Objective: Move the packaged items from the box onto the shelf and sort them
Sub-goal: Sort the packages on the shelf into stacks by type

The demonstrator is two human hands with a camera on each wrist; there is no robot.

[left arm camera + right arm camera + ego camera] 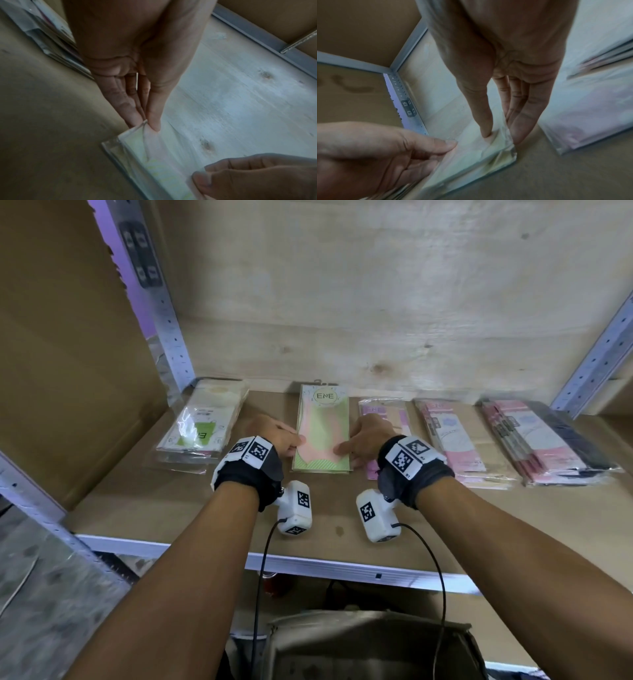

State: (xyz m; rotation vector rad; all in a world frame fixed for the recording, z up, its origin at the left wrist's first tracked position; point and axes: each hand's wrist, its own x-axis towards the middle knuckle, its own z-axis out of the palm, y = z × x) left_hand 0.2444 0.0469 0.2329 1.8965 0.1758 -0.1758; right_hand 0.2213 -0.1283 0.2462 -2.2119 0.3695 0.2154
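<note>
A flat green and pink package (322,433) marked ENE lies on top of a small stack in the middle of the brown shelf board (191,508). My left hand (281,436) pinches its left edge, thumb on top and fingers at the side (147,124). On the opposite edge my right hand (362,440) pinches the same way (501,135). The package (164,155) (479,155) looks glossy in clear wrap. The box (370,645) sits below the shelf, between my forearms; its inside is hidden.
A cream and green packet stack (198,429) lies to the left. Pink packet stacks (383,419) (455,440) and a pink and dark stack (544,440) lie to the right. Metal uprights (161,313) (596,361) and a wooden back panel enclose the shelf.
</note>
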